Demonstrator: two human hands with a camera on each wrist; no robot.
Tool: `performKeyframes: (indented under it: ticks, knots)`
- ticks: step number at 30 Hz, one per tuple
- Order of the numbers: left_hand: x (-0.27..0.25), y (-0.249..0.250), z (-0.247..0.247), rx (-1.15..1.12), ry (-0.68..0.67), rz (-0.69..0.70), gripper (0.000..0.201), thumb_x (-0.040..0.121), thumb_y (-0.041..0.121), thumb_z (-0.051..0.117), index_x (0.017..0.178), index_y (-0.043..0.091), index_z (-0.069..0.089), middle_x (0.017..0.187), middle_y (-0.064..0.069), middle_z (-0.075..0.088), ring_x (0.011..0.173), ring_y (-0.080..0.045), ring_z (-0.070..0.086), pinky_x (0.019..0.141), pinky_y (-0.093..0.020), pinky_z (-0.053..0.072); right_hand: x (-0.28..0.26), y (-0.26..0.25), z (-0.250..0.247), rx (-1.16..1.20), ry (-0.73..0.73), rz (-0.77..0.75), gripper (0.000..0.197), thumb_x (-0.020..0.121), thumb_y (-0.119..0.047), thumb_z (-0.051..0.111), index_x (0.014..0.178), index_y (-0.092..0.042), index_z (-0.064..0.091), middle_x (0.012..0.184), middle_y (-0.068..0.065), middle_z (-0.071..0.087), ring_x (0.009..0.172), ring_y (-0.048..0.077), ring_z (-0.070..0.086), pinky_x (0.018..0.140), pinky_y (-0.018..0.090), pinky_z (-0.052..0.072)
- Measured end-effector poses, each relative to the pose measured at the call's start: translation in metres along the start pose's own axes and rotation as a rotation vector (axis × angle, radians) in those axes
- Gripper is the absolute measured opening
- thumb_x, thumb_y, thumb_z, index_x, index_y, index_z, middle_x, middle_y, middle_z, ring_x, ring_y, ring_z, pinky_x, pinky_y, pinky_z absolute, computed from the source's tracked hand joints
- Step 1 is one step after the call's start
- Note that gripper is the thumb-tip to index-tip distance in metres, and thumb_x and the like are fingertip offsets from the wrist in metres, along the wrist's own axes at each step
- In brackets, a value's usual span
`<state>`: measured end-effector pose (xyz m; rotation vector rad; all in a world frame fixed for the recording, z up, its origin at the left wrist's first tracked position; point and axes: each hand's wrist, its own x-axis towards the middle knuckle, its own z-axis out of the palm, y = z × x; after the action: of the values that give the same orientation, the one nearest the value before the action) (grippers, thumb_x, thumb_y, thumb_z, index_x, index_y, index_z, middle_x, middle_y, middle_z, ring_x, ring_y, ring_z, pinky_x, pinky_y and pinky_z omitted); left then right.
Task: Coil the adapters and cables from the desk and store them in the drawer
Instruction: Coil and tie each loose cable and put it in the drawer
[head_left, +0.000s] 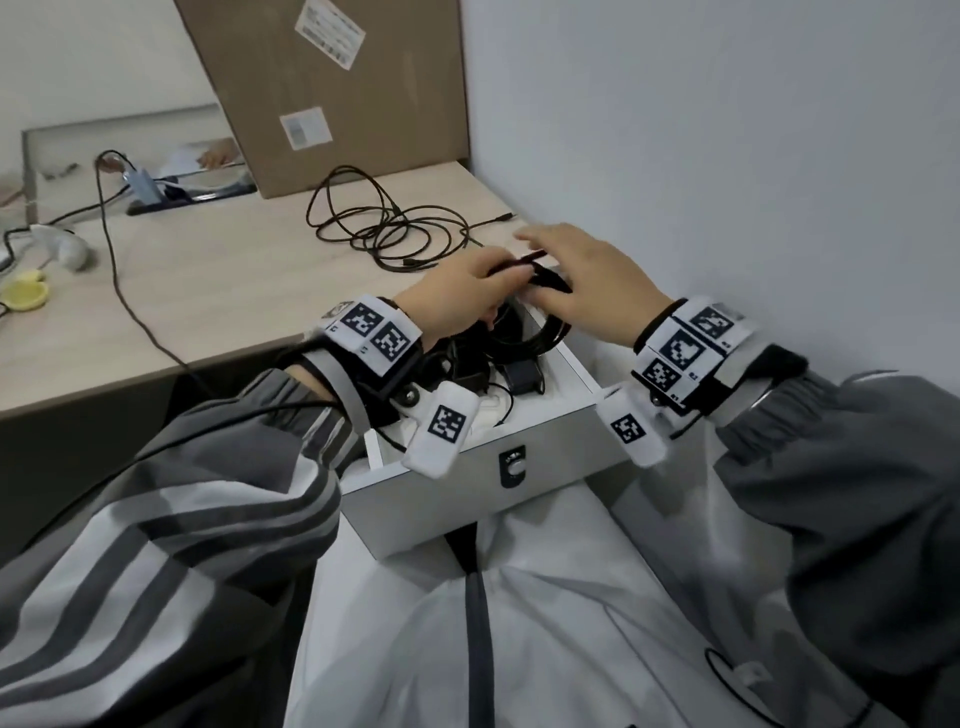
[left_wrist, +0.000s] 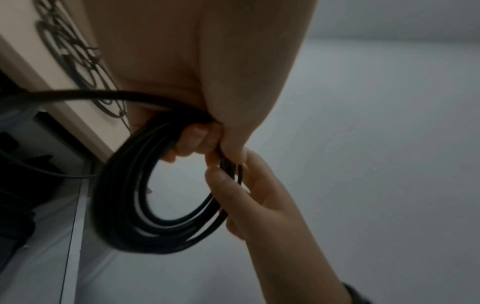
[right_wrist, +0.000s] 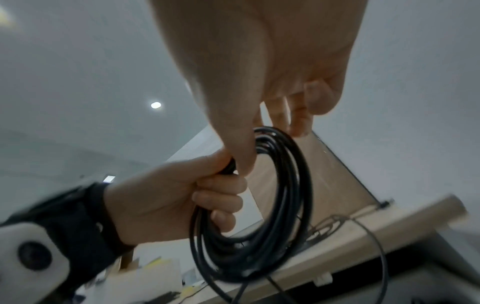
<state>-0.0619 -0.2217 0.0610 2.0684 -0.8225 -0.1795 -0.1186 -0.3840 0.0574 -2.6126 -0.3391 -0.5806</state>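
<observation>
Both hands are over the open white drawer (head_left: 467, 493), and between them hangs a coiled black cable (head_left: 524, 332). My left hand (head_left: 467, 291) grips the coil (left_wrist: 124, 205) with its fingers (left_wrist: 192, 142) curled round the strands. My right hand (head_left: 582, 280) pinches the same coil (right_wrist: 298, 185) at its top, thumb (right_wrist: 233, 144) in front and fingers behind. A loose black cable (head_left: 395, 228) lies tangled on the desk (head_left: 208, 291) just beyond the hands. Inside the drawer lie a black adapter (head_left: 522, 374) and more dark cables, partly hidden by my wrists.
A cardboard box (head_left: 332, 88) leans against the wall behind the loose cable. A thin cable (head_left: 119, 280) runs across the desk and over its front edge. A yellow lid (head_left: 23, 296) and a white object (head_left: 67, 247) sit far left. The wall (head_left: 727, 156) borders the desk's right side.
</observation>
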Motion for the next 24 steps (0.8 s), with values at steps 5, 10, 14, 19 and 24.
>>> performKeyframes:
  ticks: [5, 10, 14, 19, 24]
  knots:
    - [-0.006, 0.012, -0.006, 0.301, -0.08, 0.058, 0.021, 0.096, 0.025, 0.054, 0.098, 0.006, 0.063, 0.064, -0.001, 0.055, 0.051, -0.008, 0.047, 0.058, -0.026, 0.042, 0.002, -0.016, -0.001, -0.425, -0.151, -0.1, 0.03, 0.096, -0.03, 0.045, 0.122, -0.015, 0.045, 0.112, 0.004, 0.061, 0.094, 0.029, 0.06, 0.063, 0.031, 0.034]
    - [-0.009, 0.006, -0.007, -0.033, 0.065, -0.003, 0.033, 0.083, 0.036, 0.071, 0.087, 0.005, 0.06, 0.063, -0.004, 0.06, 0.059, -0.014, 0.054, 0.06, -0.027, 0.042, -0.002, -0.016, -0.003, -0.472, -0.061, -0.051, 0.016, 0.098, -0.019, 0.038, 0.108, -0.008, 0.045, 0.101, 0.012, 0.059, 0.078, 0.035, 0.055, 0.061, 0.037, 0.033]
    - [-0.012, -0.015, -0.002, -0.259, 0.166, -0.05, 0.04, 0.085, 0.042, 0.066, 0.097, 0.004, 0.062, 0.083, -0.001, 0.064, 0.079, -0.011, 0.06, 0.079, -0.033, 0.048, -0.002, 0.0, -0.003, -0.068, 0.166, 0.246, 0.022, 0.1, -0.027, 0.038, 0.094, -0.007, 0.046, 0.085, 0.013, 0.058, 0.074, 0.03, 0.05, 0.064, 0.033, 0.029]
    - [-0.014, -0.017, 0.018, -0.456, 0.06, -0.104, 0.044, 0.102, 0.039, 0.038, 0.111, 0.006, 0.066, 0.104, 0.001, 0.071, 0.093, 0.0, 0.066, 0.082, -0.008, 0.045, -0.002, 0.002, 0.014, 0.401, 0.289, 0.482, 0.02, 0.099, -0.025, 0.042, 0.087, -0.011, 0.051, 0.08, -0.002, 0.055, 0.078, 0.018, 0.05, 0.066, 0.029, 0.035]
    - [-0.014, -0.028, 0.003, 0.141, -0.09, -0.172, 0.032, 0.097, 0.038, 0.051, 0.092, 0.014, 0.072, 0.09, -0.004, 0.071, 0.079, -0.017, 0.061, 0.075, -0.024, 0.045, -0.004, 0.024, 0.018, 0.648, 0.382, 0.662, 0.022, 0.097, -0.027, 0.042, 0.079, -0.017, 0.052, 0.078, -0.001, 0.055, 0.069, 0.014, 0.048, 0.062, 0.026, 0.036]
